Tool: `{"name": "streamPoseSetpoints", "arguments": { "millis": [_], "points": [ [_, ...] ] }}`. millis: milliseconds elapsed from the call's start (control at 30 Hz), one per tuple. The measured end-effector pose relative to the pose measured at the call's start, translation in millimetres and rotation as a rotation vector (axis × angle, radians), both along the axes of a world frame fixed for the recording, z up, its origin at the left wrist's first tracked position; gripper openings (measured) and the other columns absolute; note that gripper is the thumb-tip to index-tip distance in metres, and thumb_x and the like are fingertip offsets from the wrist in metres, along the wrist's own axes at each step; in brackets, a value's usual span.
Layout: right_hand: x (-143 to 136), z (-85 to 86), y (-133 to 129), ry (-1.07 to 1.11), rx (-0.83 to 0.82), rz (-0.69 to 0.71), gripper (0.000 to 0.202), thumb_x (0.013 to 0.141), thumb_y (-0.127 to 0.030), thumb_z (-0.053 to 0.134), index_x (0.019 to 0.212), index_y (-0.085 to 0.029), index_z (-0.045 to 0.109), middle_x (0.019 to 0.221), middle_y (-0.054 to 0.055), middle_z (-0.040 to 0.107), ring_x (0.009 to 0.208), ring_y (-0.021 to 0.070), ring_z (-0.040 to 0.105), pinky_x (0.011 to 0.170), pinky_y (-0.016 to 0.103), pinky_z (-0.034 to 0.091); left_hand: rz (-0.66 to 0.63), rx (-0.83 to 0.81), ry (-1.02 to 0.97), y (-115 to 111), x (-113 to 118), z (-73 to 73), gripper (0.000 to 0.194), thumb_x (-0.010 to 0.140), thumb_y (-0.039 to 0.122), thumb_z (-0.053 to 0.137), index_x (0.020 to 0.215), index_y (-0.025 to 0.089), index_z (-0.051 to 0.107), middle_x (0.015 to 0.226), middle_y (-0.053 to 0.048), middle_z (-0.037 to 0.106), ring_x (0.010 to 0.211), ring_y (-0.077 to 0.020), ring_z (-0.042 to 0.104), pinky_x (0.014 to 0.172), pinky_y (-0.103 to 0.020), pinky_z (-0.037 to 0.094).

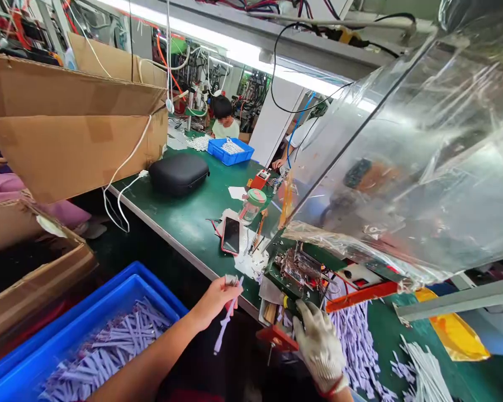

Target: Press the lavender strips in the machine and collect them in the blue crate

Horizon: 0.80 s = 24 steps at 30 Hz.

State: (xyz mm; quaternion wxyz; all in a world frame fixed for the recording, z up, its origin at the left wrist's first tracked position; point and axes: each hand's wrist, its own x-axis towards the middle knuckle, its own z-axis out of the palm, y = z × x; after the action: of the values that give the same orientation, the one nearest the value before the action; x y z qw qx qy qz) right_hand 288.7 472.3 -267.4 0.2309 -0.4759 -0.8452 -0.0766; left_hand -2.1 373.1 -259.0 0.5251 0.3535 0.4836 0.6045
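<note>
My bare left hand (217, 300) pinches a short lavender cable strip (221, 336) in front of the bench edge; the strip hangs down from the fingers. On my right hand (321, 341) is a whitish knit glove. Its fingers curl over a black-and-yellow handle (290, 305) at a small bench machine (302, 268); the fingertips are partly hidden. Below that handle a red-brown block (276, 338) juts out. A heap of lavender strips (354, 340) lies right of the glove. More strips fill a blue bin (140, 279) at lower left.
A phone (231, 234), a lidded jar (252, 205) and a black case (179, 173) stand on the green bench (171, 215). Cardboard boxes (75, 139) are at left. A clear plastic-wrapped shield (394, 167) overhangs the right side. Other people sit across the bench near a blue tray (230, 156).
</note>
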Motion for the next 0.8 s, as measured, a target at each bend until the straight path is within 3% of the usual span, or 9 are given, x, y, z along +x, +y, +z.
{"name": "streamPoseSetpoints", "arguments": {
  "millis": [100, 200, 267, 367, 467, 600, 700, 800],
  "points": [
    [-13.4, 34.5, -18.4, 0.159, -0.124, -0.066, 0.036, 0.093, -0.042, 0.047, 0.114, -0.024, 0.071, 0.114, 0.014, 0.070, 0.104, 0.0351, 0.066, 0.089, 0.052, 0.053, -0.131, 0.079, -0.046, 5.1, 9.4, 34.7, 0.031, 0.077, 0.046, 0.072, 0.079, 0.018, 0.059, 0.060, -0.001, 0.064, 0.051, -0.0117, 0.054, 0.053, -0.024, 0.043],
    [-36.7, 77.0, -42.3, 0.389, -0.393, 0.084, 0.039, 0.095, -0.050, 0.047, 0.108, -0.024, 0.072, 0.106, 0.011, 0.073, 0.098, 0.0294, 0.069, 0.086, 0.042, 0.055, -0.202, 0.152, -0.104, 11.9, 29.7, 67.7, 0.032, 0.075, 0.046, 0.075, 0.081, 0.017, 0.061, 0.067, 0.001, 0.062, 0.051, -0.0086, 0.050, 0.050, -0.022, 0.040],
    [-55.1, 96.8, -56.2, 0.503, -0.554, 0.224, 0.042, 0.093, -0.056, 0.051, 0.102, -0.021, 0.073, 0.099, 0.009, 0.073, 0.091, 0.0260, 0.069, 0.081, 0.036, 0.056, -0.201, 0.176, -0.162, 16.9, 46.5, 80.4, 0.035, 0.073, 0.046, 0.078, 0.081, 0.017, 0.061, 0.065, 0.004, 0.055, 0.050, -0.0069, 0.046, 0.048, -0.020, 0.038],
    [-76.9, 104.5, -69.4, 0.625, -0.692, 0.230, 0.044, 0.089, -0.059, 0.057, 0.084, -0.017, 0.070, 0.080, 0.007, 0.069, 0.069, 0.0199, 0.065, 0.063, 0.028, 0.053, -0.149, 0.161, -0.230, 21.5, 68.0, 84.9, 0.039, 0.070, 0.046, 0.081, 0.082, 0.016, 0.060, 0.063, 0.005, 0.052, 0.050, -0.0059, 0.042, 0.044, -0.018, 0.033],
    [-81.2, 94.7, -74.5, 0.760, -0.811, 0.195, 0.043, 0.089, -0.058, 0.059, 0.076, -0.017, 0.064, 0.068, 0.003, 0.063, 0.056, 0.0133, 0.057, 0.051, 0.023, 0.045, -0.120, 0.112, -0.215, 20.2, 76.1, 80.3, 0.040, 0.069, 0.047, 0.082, 0.082, 0.015, 0.061, 0.063, 0.005, 0.052, 0.048, -0.0048, 0.038, 0.040, -0.018, 0.026],
    [-59.0, 77.1, -68.6, 1.060, -0.969, 0.175, 0.045, 0.087, -0.061, 0.061, 0.074, -0.019, 0.054, 0.053, -0.004, 0.051, 0.039, 0.0064, 0.038, 0.038, 0.019, 0.029, -0.108, 0.122, -0.041, 18.0, 60.1, 61.8, 0.039, 0.081, 0.050, 0.070, 0.099, 0.016, 0.067, 0.051, 0.010, 0.039, 0.042, -0.0053, 0.031, 0.039, -0.018, 0.022],
    [-37.9, 61.6, -52.0, 1.262, -0.969, 0.035, 0.045, 0.083, -0.062, 0.065, 0.075, -0.019, 0.051, 0.050, -0.008, 0.042, 0.034, 0.0035, 0.028, 0.032, 0.016, 0.019, 0.039, 0.081, 0.171, 22.4, 37.0, 31.4, 0.040, 0.085, 0.053, 0.064, 0.098, 0.016, 0.069, 0.048, 0.010, 0.037, 0.041, -0.0075, 0.034, 0.040, -0.019, 0.025],
    [-32.3, 44.3, -30.8, 1.316, -0.968, 0.000, 0.043, 0.082, -0.059, 0.066, 0.075, -0.019, 0.052, 0.051, -0.008, 0.046, 0.033, 0.0036, 0.032, 0.031, 0.015, 0.023, 0.154, -0.028, 0.436, 25.4, 20.1, -4.8, 0.033, 0.084, 0.047, 0.063, 0.094, 0.016, 0.070, 0.054, 0.006, 0.049, 0.047, -0.0103, 0.046, 0.046, -0.021, 0.035]
  ]
}}
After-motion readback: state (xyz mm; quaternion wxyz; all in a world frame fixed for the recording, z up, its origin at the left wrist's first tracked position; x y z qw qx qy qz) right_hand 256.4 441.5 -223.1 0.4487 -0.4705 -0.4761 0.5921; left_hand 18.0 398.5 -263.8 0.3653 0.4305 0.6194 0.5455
